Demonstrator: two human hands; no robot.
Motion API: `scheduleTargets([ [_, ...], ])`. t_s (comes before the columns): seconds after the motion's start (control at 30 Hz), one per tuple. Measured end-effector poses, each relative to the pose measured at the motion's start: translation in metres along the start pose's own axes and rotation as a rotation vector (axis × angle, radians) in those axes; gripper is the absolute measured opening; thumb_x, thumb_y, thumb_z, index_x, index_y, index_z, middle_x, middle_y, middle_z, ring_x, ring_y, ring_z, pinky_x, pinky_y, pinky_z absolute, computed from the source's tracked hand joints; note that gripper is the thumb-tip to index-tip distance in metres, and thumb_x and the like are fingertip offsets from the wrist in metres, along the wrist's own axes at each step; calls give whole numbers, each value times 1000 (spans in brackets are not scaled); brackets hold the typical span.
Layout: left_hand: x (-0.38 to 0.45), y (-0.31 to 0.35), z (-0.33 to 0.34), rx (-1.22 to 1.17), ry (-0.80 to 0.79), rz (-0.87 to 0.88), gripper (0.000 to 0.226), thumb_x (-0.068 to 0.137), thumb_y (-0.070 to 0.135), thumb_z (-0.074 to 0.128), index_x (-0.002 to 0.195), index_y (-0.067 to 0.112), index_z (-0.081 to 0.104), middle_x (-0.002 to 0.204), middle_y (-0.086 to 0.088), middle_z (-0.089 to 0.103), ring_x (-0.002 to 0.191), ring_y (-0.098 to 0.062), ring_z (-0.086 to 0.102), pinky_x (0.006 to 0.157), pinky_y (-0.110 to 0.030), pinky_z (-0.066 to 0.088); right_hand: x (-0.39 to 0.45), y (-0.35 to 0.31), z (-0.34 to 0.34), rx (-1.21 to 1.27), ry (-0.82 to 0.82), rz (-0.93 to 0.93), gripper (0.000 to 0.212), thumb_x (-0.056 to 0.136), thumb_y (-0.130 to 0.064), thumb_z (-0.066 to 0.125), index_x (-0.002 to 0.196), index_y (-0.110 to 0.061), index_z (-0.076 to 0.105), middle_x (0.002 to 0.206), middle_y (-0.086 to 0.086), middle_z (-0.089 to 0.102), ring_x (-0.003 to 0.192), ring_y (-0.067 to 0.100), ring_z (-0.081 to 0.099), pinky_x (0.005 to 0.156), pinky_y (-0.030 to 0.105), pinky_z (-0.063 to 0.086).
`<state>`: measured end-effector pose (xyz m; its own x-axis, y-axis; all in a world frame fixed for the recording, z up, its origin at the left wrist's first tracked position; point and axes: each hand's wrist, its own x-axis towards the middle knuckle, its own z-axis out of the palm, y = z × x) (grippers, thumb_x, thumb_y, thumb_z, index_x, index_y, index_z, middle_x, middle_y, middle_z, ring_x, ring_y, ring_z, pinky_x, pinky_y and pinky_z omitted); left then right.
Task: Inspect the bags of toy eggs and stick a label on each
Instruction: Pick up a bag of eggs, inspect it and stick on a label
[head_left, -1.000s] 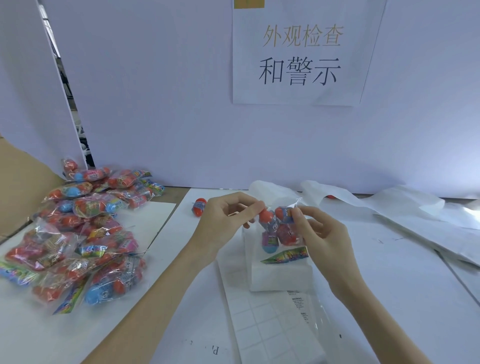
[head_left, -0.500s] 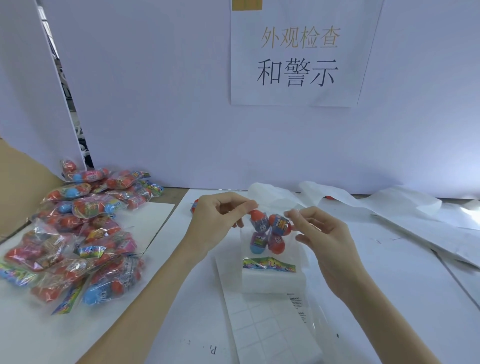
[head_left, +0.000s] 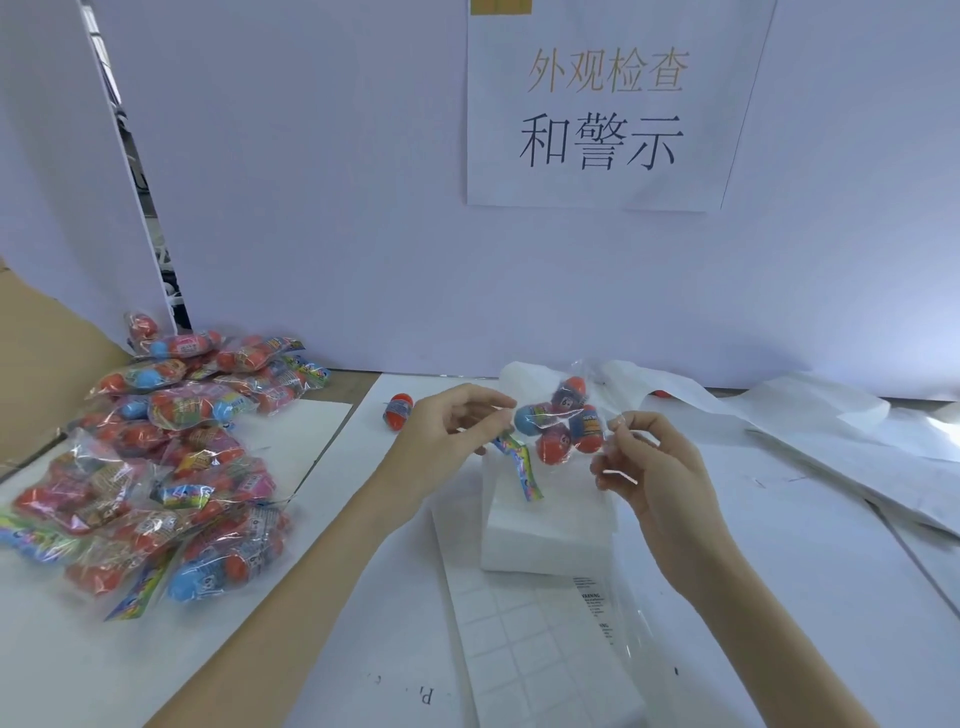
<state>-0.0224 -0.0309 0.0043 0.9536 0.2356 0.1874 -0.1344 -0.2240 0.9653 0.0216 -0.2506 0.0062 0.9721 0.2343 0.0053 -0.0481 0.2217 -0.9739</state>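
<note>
Head view, biggest first: I see the pile (head_left: 156, 467) of bagged eggs at the table's left, then a white block (head_left: 545, 530) below my raised hands. Left hand (head_left: 441, 441) and right hand (head_left: 649, 467) each pinch an edge of one clear bag (head_left: 561, 421) (tilted, eggs inside). A loose egg (head_left: 399, 411) lies behind.

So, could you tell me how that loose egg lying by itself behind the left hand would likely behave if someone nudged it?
The loose egg looks smooth and rounded and lies on its side on the flat table, so it would probably roll rather than slide. With nothing touching it, little would stop it. It seems small plastic, likely light.
</note>
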Motion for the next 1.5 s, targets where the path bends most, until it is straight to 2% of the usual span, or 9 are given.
scheduleTargets([
  [0.23, -1, 8, -8, -95, -55, -21, 10, 91, 20, 72, 88, 26, 79, 96, 5, 74, 91, -12, 65, 82, -24, 51, -8, -3, 1, -598, -124, -159, 65, 104, -59, 47, 74, -6, 67, 70, 3, 72, 65, 20, 67, 66, 28, 47],
  [0.4, -2, 10, -9, -134, -101, 23, 13, 93, 20, 70, 98, 26, 80, 103, -2, 73, 97, -15, 68, 88, -29, 54, -11, -1, 3, -770, -56, -273, 63, 105, -52, 47, 67, -4, 61, 43, 7, 56, 39, 12, 50, 49, 17, 38],
  [0.6, 1, 8, -9, -152, -3, 28, 19, 96, 8, 72, 109, 19, 81, 82, -14, 65, 78, -19, 66, 70, -22, 53, -10, -4, 1, -719, 50, -317, 60, 106, -40, 52, 70, 8, 51, 55, 7, 23, 55, 18, 23, 55, 34, 20],
  [0.67, 2, 8, -8, -171, 56, 7, 14, 92, 8, 77, 98, 17, 84, 83, -10, 76, 67, -15, 62, 65, -20, 52, -10, -2, 1, -673, 37, -307, 61, 107, -38, 52, 64, 4, 46, 50, 20, 33, 46, 20, 29, 52, 31, 25],
  [0.77, 3, 7, -5, -187, 135, -13, 10, 86, 14, 83, 85, 24, 86, 89, 1, 80, 68, -9, 63, 61, -19, 50, -12, -4, 4, -540, -25, -301, 41, 109, -34, 50, 76, -29, 74, 49, 7, 63, 41, 16, 55, 48, 21, 41],
  [0.93, 2, 3, -8, -208, 133, 21, 12, 89, 20, 81, 98, 26, 85, 97, -7, 76, 66, -18, 56, 68, -25, 51, -13, -8, 7, -172, -181, -207, 32, 107, -37, 51, 127, -28, 73, 104, 6, 81, 97, 22, 78, 73, 23, 57],
  [1.1, 1, 3, -10, -318, -83, -9, 18, 99, 18, 70, 112, 14, 81, 119, -9, 76, 107, -26, 73, 90, -28, 57, -10, -5, 5, -155, -104, -241, 23, 105, -32, 59, 125, -33, 70, 105, 5, 80, 97, 25, 78, 78, 32, 54],
  [1.3, 5, 5, -6, -346, 22, -154, 71, 75, 55, 79, 131, 14, 67, 98, -10, 76, 80, -30, 60, 67, -28, 51, -5, 6, 5, -236, -157, -156, 73, 99, -11, 69, 149, -43, 26, 97, -2, 79, 89, 19, 79, 65, 15, 53],
  [1.5, 4, 1, -7, -348, -102, -154, 47, 77, 30, 82, 119, 11, 76, 78, 0, 63, 62, -12, 50, 57, -20, 43, -8, 2, 6, -266, -244, -61, 36, 104, -43, 57, 126, -17, 68, 97, 17, 79, 95, 33, 77, 88, 47, 59],
])
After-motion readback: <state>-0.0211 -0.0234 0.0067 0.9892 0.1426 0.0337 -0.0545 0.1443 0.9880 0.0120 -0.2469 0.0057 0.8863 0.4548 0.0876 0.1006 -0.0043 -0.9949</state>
